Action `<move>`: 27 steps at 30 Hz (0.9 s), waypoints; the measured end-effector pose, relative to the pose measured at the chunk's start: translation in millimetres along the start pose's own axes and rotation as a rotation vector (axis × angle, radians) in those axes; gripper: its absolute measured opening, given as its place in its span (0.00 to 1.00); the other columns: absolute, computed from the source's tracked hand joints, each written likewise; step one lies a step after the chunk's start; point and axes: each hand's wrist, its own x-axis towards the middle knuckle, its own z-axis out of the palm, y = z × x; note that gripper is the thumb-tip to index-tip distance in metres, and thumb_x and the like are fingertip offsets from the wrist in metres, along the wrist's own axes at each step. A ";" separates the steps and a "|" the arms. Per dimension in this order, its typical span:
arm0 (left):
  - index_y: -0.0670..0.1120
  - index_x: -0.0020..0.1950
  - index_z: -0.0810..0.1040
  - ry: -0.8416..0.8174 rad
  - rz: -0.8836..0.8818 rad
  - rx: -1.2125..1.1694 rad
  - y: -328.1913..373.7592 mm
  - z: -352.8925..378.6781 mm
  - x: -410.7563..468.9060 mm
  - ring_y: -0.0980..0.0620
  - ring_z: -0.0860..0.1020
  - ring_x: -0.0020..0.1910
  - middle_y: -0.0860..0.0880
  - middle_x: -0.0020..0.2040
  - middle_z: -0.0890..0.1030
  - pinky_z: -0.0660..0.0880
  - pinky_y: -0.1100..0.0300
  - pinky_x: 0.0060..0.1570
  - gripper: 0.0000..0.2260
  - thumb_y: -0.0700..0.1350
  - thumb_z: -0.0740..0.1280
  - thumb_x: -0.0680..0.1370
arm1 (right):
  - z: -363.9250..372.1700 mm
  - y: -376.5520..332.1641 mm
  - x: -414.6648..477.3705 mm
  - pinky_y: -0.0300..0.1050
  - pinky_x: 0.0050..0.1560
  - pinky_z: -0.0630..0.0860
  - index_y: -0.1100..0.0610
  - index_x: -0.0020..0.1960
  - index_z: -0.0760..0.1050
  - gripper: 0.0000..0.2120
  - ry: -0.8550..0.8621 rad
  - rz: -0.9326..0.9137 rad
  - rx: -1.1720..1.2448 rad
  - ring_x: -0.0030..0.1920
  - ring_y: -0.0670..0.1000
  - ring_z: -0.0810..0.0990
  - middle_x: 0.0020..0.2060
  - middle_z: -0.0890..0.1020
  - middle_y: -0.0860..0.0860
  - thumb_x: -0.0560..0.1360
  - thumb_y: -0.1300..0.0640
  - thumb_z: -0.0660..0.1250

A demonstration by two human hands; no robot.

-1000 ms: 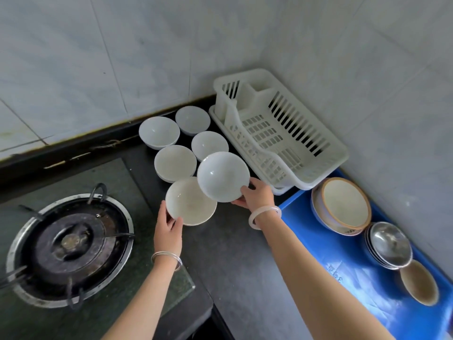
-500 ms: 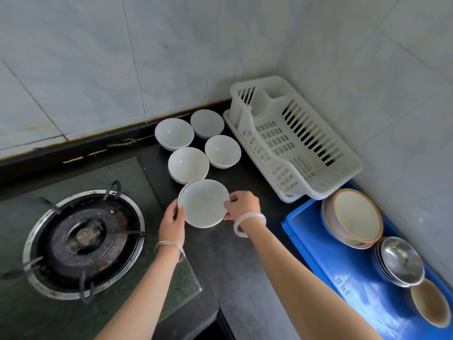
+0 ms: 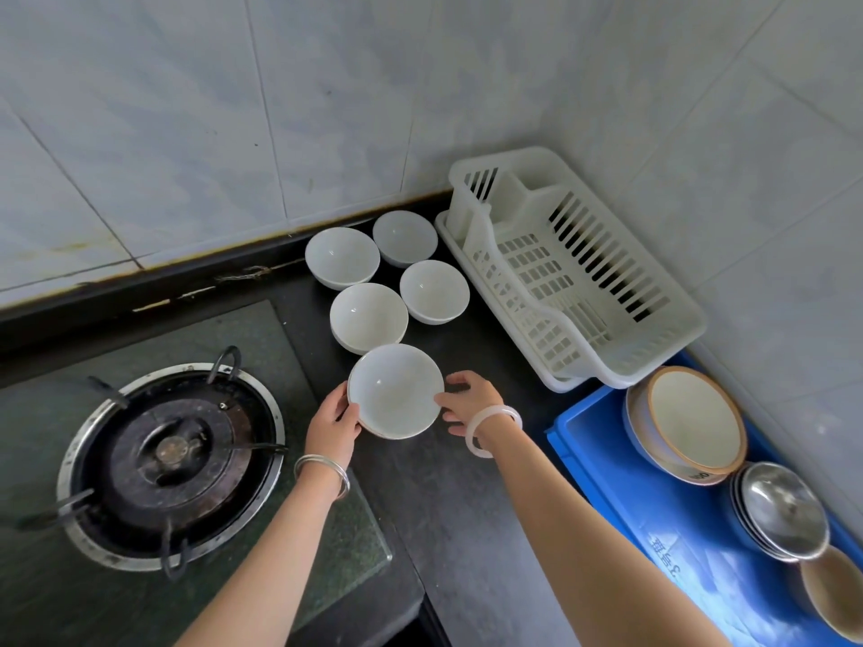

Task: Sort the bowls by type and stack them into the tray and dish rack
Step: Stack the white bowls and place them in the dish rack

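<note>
Two nested white bowls (image 3: 396, 389) sit on the dark counter in front of me. My left hand (image 3: 334, 420) grips their left rim with the thumb over the edge. My right hand (image 3: 467, 399) holds the right rim with its fingertips. Behind them stand several more white bowls: one directly behind (image 3: 369, 317), one to its right (image 3: 434, 291) and two by the wall (image 3: 342, 256) (image 3: 404, 238). The white dish rack (image 3: 654, 329) stands empty in the corner. The blue tray (image 3: 607, 459) holds brown-rimmed bowls (image 3: 691, 422), steel bowls (image 3: 780, 511) and a tan bowl (image 3: 836, 595).
A gas burner with metal pan supports (image 3: 170, 459) sits on a glass hob to the left. Tiled walls close in the back and right sides. The counter's front edge drops away below my forearms.
My right hand lowered its lifted white bowl into the bowl beside my left hand. The two are now nested, with a hand on each side.
</note>
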 end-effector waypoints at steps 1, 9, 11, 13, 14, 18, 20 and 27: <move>0.46 0.65 0.72 -0.002 -0.017 -0.017 1.7 -0.2 0.1 0.47 0.74 0.61 0.45 0.63 0.76 0.72 0.53 0.57 0.18 0.34 0.58 0.77 | -1.7 1.7 0.7 0.52 0.48 0.82 0.50 0.63 0.71 0.20 -0.078 0.029 0.091 0.47 0.54 0.81 0.50 0.80 0.55 0.72 0.59 0.69; 0.50 0.60 0.75 0.025 -0.082 -0.065 11.5 5.2 -6.7 0.46 0.75 0.58 0.47 0.58 0.77 0.75 0.55 0.48 0.18 0.33 0.57 0.76 | 0.5 12.5 1.1 0.50 0.43 0.82 0.52 0.66 0.72 0.19 -0.272 0.015 0.435 0.44 0.55 0.84 0.50 0.81 0.52 0.76 0.63 0.64; 0.50 0.61 0.75 0.019 -0.077 -0.049 15.3 7.4 -9.9 0.45 0.76 0.58 0.48 0.58 0.77 0.75 0.56 0.48 0.18 0.33 0.58 0.76 | -3.4 13.5 -1.0 0.49 0.41 0.83 0.52 0.65 0.73 0.19 -0.247 -0.014 0.436 0.43 0.54 0.84 0.48 0.82 0.50 0.75 0.63 0.64; 0.51 0.59 0.75 -0.001 -0.059 -0.039 22.7 12.8 -13.2 0.46 0.76 0.57 0.48 0.58 0.78 0.76 0.57 0.46 0.18 0.34 0.58 0.76 | -13.3 13.2 -3.4 0.49 0.43 0.83 0.51 0.64 0.74 0.18 -0.234 -0.041 0.447 0.44 0.54 0.85 0.47 0.82 0.50 0.75 0.63 0.65; 0.52 0.59 0.75 -0.016 -0.045 -0.033 28.0 17.4 -14.9 0.46 0.76 0.57 0.48 0.58 0.78 0.76 0.57 0.46 0.17 0.34 0.58 0.76 | -20.0 12.0 -4.5 0.50 0.44 0.82 0.51 0.63 0.74 0.18 -0.224 -0.051 0.456 0.44 0.54 0.85 0.48 0.82 0.50 0.75 0.63 0.65; 0.52 0.57 0.76 -0.102 0.021 -0.026 57.9 49.8 -19.1 0.47 0.77 0.56 0.47 0.57 0.78 0.78 0.62 0.40 0.17 0.34 0.59 0.76 | -55.3 1.0 -11.5 0.48 0.42 0.82 0.50 0.59 0.76 0.15 -0.166 -0.137 0.534 0.43 0.54 0.85 0.48 0.83 0.52 0.75 0.62 0.66; 0.51 0.56 0.76 -0.151 0.032 -0.029 75.7 71.8 -17.1 0.46 0.76 0.57 0.46 0.58 0.78 0.78 0.63 0.37 0.16 0.34 0.58 0.76 | -77.1 -8.5 -13.8 0.44 0.39 0.82 0.49 0.56 0.77 0.13 -0.100 -0.185 0.550 0.41 0.52 0.85 0.47 0.83 0.52 0.74 0.61 0.67; 0.48 0.55 0.72 -0.261 0.093 0.097 132.6 169.4 17.6 0.42 0.75 0.59 0.42 0.60 0.76 0.76 0.58 0.42 0.10 0.36 0.59 0.77 | -152.8 -54.1 3.8 0.43 0.39 0.82 0.52 0.56 0.77 0.11 0.102 -0.283 0.668 0.41 0.55 0.85 0.46 0.83 0.54 0.74 0.61 0.67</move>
